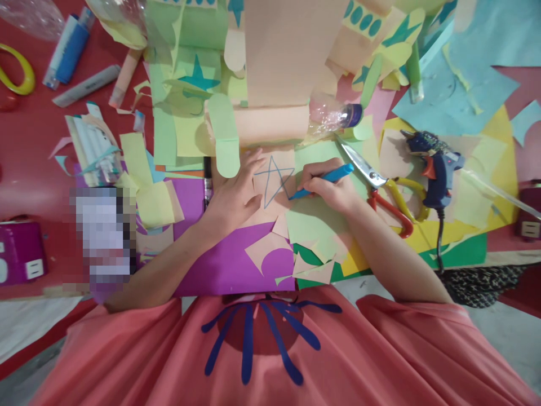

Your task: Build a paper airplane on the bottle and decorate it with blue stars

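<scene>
My right hand [327,183] grips a blue marker [338,173], its tip touching the lower right point of a star outline drawn in blue. That star is on a peach paper piece [284,156]. Spread on the left part of this paper, my left hand [236,194] lies flat with fingers apart. A black pen [207,177] is partly covered beside that hand. To the right of my right hand are scissors [380,179] with one red and one yellow handle, blades apart. Peach scraps [270,252] lie below the paper.
A blue glue gun [439,180] with its cord lies at the right. Behind my hands stands a paper construction [291,51] with a plastic bottle [338,115] near it. Several markers [87,86] are at the left, above a blurred-out object [103,231]. Purple sheets [203,270] cover the front.
</scene>
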Action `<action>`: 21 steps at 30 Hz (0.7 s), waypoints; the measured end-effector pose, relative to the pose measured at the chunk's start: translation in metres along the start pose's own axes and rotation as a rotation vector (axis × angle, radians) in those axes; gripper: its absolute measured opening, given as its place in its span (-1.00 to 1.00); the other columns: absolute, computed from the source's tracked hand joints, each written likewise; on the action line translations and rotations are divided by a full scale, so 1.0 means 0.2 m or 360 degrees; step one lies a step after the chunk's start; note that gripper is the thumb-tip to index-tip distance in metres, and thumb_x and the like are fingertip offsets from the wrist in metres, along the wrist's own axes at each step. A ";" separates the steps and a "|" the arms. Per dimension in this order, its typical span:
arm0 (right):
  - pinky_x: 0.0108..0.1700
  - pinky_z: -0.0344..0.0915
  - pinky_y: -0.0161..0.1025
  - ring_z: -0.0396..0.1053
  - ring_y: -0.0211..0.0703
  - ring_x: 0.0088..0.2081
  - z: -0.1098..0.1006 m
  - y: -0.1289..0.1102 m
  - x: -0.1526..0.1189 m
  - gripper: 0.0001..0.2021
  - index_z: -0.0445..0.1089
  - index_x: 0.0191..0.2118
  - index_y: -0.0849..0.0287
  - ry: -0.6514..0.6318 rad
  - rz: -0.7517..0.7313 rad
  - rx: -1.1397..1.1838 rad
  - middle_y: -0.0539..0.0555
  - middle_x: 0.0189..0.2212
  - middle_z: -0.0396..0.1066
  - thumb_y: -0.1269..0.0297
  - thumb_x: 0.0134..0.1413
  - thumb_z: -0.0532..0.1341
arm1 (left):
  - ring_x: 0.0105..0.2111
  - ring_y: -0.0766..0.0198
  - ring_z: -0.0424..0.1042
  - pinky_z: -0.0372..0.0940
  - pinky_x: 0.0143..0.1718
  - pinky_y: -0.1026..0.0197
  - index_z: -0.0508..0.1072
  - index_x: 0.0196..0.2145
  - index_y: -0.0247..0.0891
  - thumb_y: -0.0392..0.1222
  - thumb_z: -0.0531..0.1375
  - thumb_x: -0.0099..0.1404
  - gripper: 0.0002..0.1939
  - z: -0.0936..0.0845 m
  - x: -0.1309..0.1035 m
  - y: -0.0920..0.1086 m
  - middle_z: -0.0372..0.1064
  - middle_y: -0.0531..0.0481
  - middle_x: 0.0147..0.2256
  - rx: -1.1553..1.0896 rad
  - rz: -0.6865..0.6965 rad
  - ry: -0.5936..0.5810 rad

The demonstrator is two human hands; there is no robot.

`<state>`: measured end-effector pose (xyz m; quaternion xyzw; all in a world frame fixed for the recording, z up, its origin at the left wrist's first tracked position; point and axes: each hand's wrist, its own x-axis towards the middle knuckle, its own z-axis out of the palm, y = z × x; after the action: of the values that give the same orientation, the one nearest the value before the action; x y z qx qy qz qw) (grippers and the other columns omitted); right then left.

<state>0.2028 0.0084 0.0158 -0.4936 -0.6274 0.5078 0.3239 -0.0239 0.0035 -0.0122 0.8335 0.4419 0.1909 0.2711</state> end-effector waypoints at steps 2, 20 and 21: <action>-0.57 -0.05 -0.28 -0.01 -0.36 -0.64 0.00 0.00 0.00 -0.79 0.09 -0.73 0.13 -0.0040 -0.0006 0.0010 -0.10 -0.77 0.03 0.37 -0.22 0.09 | 0.32 -0.01 0.10 0.13 0.30 -0.15 0.07 0.25 -0.07 -0.39 0.14 0.23 -0.33 0.00 0.00 0.00 0.02 -0.07 0.35 -0.0019 -0.0008 0.0000; -0.71 -0.03 -0.29 0.02 -0.35 -0.71 -0.02 0.09 0.01 -0.77 0.25 -0.69 0.11 0.0306 0.0053 0.0403 -0.04 -0.77 0.12 0.26 -0.09 0.09 | 0.25 0.04 0.25 0.28 0.21 -0.06 0.05 0.25 -0.07 -0.38 0.12 0.23 -0.33 0.00 0.00 -0.01 -0.01 -0.07 0.36 -0.0047 -0.0013 -0.0059; -0.71 0.00 -0.29 0.03 -0.34 -0.70 -0.02 0.10 0.02 -0.75 0.26 -0.66 0.10 0.0397 0.0043 0.0424 -0.04 -0.75 0.13 0.23 -0.03 0.09 | 0.26 0.02 0.23 0.26 0.23 -0.09 0.06 0.25 -0.07 -0.37 0.12 0.23 -0.34 0.00 0.00 -0.01 0.00 -0.07 0.36 -0.0048 -0.0014 -0.0053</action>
<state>0.2121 0.0132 -0.0028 -0.5139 -0.5028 0.5255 0.4549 -0.0247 0.0047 -0.0123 0.8305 0.4379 0.1823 0.2919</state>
